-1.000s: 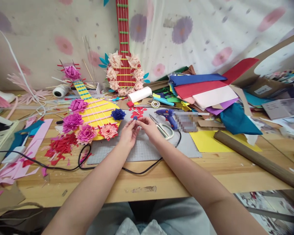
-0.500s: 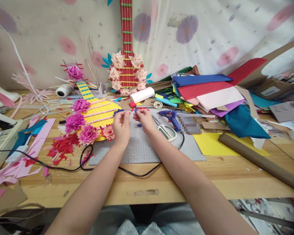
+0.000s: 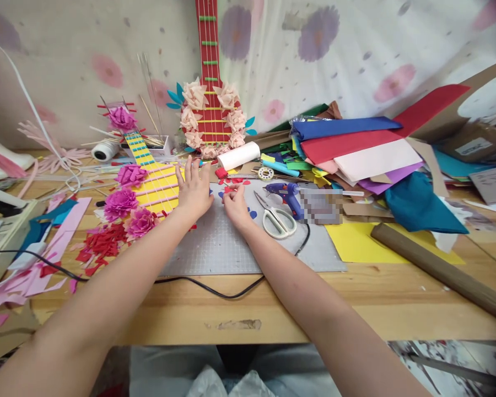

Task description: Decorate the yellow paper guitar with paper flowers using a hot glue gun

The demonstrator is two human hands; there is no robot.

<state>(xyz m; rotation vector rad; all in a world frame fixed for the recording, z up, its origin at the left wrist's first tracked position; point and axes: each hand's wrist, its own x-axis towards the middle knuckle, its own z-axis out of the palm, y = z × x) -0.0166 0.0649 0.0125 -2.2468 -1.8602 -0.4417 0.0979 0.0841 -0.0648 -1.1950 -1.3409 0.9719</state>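
Note:
My left hand (image 3: pixel 194 187) reaches over the right edge of a yellow paper guitar (image 3: pixel 157 190), its fingers spread and lying over the body. It hides part of the guitar's flower trim. Just to the right, my right hand (image 3: pixel 236 208) is low over the grey cutting mat (image 3: pixel 215 253) with fingers curled together at small red paper pieces (image 3: pixel 236 182). Whatever is between those fingertips is too small to make out. A blue paper piece (image 3: pixel 252 213) lies beside this hand. Scissors (image 3: pixel 279 221) rest on the mat to its right.
A blue glue gun (image 3: pixel 287 197) lies right of the scissors, its black cord (image 3: pixel 227 296) looping across the front. A red paper guitar (image 3: pixel 210 113) stands behind. Stacked coloured sheets (image 3: pixel 351 149) and a brown tube (image 3: pixel 430 270) occupy the right; red scraps (image 3: pixel 103 245) lie left.
My left hand has opened from a pinch and moved left and up onto the yellow guitar. My right hand, which pinched a blue piece, has lowered to the mat. The view has shifted slightly.

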